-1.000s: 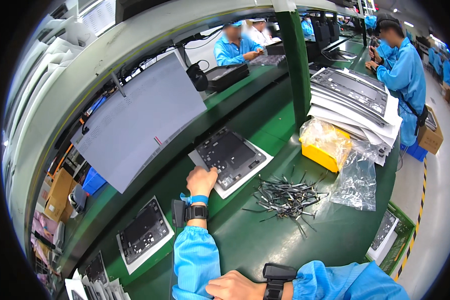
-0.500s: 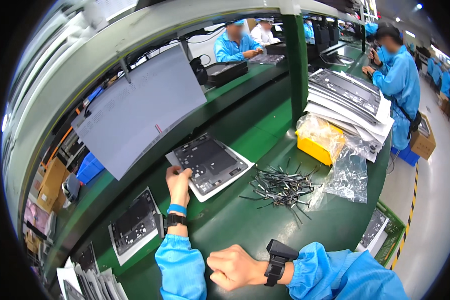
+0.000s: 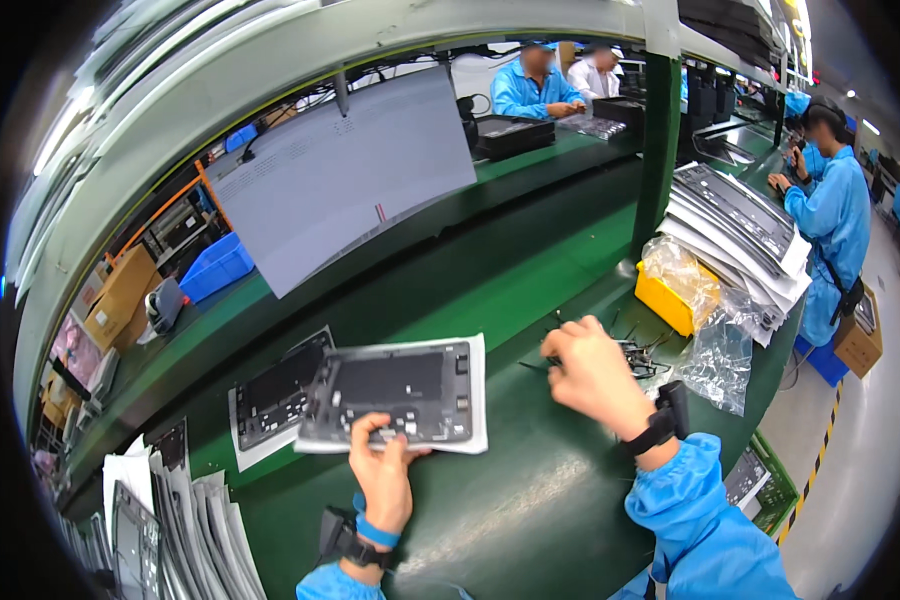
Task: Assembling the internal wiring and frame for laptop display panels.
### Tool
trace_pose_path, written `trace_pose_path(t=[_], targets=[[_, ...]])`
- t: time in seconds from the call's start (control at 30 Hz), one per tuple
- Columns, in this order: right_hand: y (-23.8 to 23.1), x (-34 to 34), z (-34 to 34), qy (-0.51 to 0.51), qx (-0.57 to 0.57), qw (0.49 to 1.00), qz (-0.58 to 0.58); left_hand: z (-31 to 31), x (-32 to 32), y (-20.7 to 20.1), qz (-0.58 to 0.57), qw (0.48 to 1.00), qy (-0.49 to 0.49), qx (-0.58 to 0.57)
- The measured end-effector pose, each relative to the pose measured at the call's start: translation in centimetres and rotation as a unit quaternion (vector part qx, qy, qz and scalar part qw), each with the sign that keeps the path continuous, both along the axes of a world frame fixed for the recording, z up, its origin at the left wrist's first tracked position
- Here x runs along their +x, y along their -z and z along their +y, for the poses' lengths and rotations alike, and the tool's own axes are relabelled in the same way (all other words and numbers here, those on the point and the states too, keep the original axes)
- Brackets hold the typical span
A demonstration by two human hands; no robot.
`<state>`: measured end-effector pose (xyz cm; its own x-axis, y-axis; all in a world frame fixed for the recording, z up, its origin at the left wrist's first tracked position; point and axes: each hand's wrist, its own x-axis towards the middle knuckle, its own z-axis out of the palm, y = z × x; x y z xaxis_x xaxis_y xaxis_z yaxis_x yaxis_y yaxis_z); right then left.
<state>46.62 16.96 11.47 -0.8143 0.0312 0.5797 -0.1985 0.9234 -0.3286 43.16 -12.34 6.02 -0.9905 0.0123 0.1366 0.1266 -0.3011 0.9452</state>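
My left hand (image 3: pixel 382 480) grips the near edge of a dark rectangular electronics panel (image 3: pixel 395 385), thumb and fingers closed on it. The panel lies over a white sheet and is tilted slightly, its left end overlapping a second dark panel (image 3: pixel 275 400) on white backing. To the right, my right hand (image 3: pixel 602 385) is over the left side of a pile of thin black strips (image 3: pixel 642 358). Its fingers are curled downward and pinched together. The hand hides part of the pile, and whatever sits between the fingertips is too small to make out.
A yellow bin (image 3: pixel 665 300) with clear plastic bags (image 3: pixel 725 350) stands beyond the strips, beside a stack of panels and white sheets (image 3: pixel 740 220). More sheets (image 3: pixel 195 520) stand at lower left. A grey board (image 3: pixel 355 175) hangs ahead. Co-workers in blue sit and stand farther off.
The panel in my left hand has come nearer and to the left, turning level. My right hand has gone from the front of the bench to the black strips. The view has shifted.
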Motion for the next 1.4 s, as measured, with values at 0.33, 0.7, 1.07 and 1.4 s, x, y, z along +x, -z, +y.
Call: trace_pose_path(t=[0.33, 0.7, 1.07, 1.4], targets=[[0.8, 0.0, 4.1, -0.041, -0.076, 0.983, -0.164, -3.2, 12.0, -2.0, -0.09, 0.992, 0.077, 0.037], [0.6, -0.4, 3.9, 0.015, -0.233, 0.97, 0.061, -2.6, 21.5, -2.7, -0.198, 0.956, 0.183, 0.117], [-1.3, 0.1, 3.8, -0.126, -0.504, 0.845, 0.13, -3.7, 26.7, -4.6, -0.294, 0.913, 0.268, 0.084], [-1.9, 4.0, -12.2, -0.36, -0.527, 0.688, -0.345, -8.8, 15.3, -7.4, 0.097, 0.901, 0.1, -0.411]])
